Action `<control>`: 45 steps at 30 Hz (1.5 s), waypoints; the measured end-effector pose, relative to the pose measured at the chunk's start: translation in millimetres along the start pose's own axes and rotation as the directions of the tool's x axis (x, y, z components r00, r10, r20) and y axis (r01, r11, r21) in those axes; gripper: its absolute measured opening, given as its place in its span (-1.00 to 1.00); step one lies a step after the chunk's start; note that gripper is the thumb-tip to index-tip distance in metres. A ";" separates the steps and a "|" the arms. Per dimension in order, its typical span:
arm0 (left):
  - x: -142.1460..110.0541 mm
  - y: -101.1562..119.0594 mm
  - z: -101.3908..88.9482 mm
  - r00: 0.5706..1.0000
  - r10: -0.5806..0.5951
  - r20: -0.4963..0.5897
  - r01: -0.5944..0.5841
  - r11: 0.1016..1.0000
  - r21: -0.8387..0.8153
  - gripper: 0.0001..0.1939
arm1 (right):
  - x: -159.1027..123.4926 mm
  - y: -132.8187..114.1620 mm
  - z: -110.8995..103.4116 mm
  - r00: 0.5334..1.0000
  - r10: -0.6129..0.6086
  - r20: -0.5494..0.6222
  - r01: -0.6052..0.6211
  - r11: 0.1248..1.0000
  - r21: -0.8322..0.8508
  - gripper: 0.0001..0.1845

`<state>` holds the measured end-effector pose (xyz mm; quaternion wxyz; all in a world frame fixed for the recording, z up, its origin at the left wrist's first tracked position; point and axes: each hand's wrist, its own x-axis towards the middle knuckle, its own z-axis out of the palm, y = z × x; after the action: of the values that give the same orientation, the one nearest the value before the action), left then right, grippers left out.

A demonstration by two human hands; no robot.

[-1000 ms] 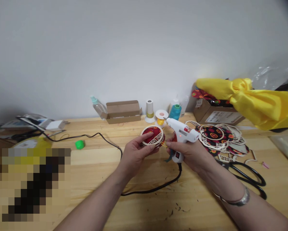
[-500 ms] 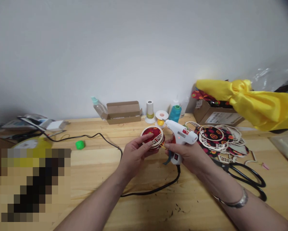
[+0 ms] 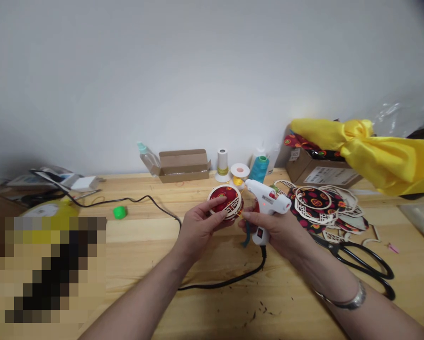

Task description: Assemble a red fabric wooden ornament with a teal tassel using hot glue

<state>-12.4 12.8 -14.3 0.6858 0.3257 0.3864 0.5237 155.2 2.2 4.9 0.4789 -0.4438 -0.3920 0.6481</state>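
My left hand (image 3: 197,226) is closed on a round ornament (image 3: 226,200), red patterned fabric in a pale wooden lattice frame, held just above the wooden table (image 3: 144,250). My right hand (image 3: 281,226) grips a white hot glue gun (image 3: 266,208) by its handle, its red light on and its nozzle pointing away to the upper left. The right fingertips also pinch a thin yellow thread (image 3: 240,215) at the ornament's right edge. The gun's black cord (image 3: 219,281) trails under my wrists toward the left.
Right of my hands lies a pile of similar ornaments (image 3: 321,205) and black scissors (image 3: 364,267). Behind stand thread spools (image 3: 240,172), a teal spool (image 3: 259,167), a small cardboard box (image 3: 183,165), a spray bottle (image 3: 146,156), and a box with yellow cloth (image 3: 367,148). A green cap (image 3: 119,212) lies at left.
Both hands stay together on the ornament. The glue gun has shifted slightly left and lower, closer to the ornament. The view has drifted a little.
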 end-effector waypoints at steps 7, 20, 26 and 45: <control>-1.2 0.3 0.6 1.000 0.000 0.006 0.000 1.000 -0.016 -0.67 | -2.0 -0.4 1.0 0.997 -0.056 -0.049 0.052 0.996 -0.073 -0.85; -1.1 -2.4 -0.6 1.000 0.013 0.020 -0.014 0.999 0.041 -0.65 | -4.7 3.0 7.2 0.989 -0.114 -0.097 0.090 0.971 -0.221 -0.87; -0.7 -1.8 -0.6 0.999 0.015 0.033 -0.016 0.999 0.031 -0.68 | -6.3 3.1 7.2 0.993 -0.098 -0.066 0.080 0.969 -0.234 -0.87; 0.5 -0.9 -2.0 1.000 -0.012 0.006 0.012 0.999 -0.049 -0.67 | -3.7 5.6 11.0 0.995 -0.025 -0.099 0.020 0.998 -0.055 -0.78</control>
<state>-13.7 13.2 -16.2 0.6978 0.3077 0.3735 0.5281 143.7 -3.6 3.6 0.4932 -0.4839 -0.3899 0.6088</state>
